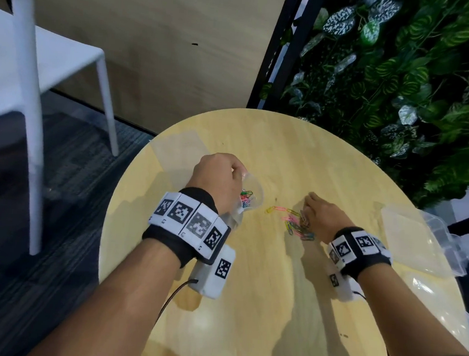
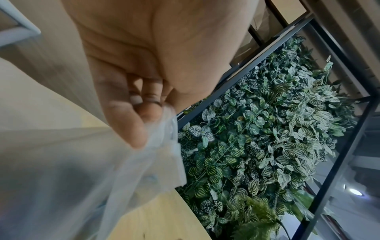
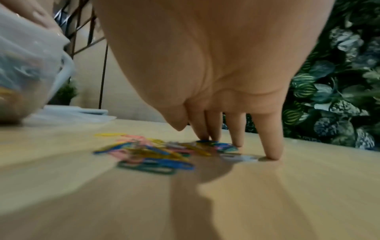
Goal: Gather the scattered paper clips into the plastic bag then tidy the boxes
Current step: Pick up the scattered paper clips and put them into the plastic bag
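A clear plastic bag (image 1: 249, 200) with several coloured paper clips inside hangs above the round wooden table (image 1: 259, 307). My left hand (image 1: 219, 179) grips the bag's top edge (image 2: 164, 146). A loose heap of coloured paper clips (image 1: 294, 225) lies mid-table. My right hand (image 1: 318, 213) is over that heap, fingers straight and pointing down. Its fingertips (image 3: 273, 155) touch the table and the far side of the clips (image 3: 160, 154). The bag (image 3: 26, 73) shows at the left of the right wrist view.
Clear plastic boxes (image 1: 420, 242) and lids sit at the table's right edge, and another clear lid (image 1: 179, 144) lies at the far left. A white chair (image 1: 35, 75) stands on the left. A wall of green leaves (image 1: 406, 79) rises behind the table.
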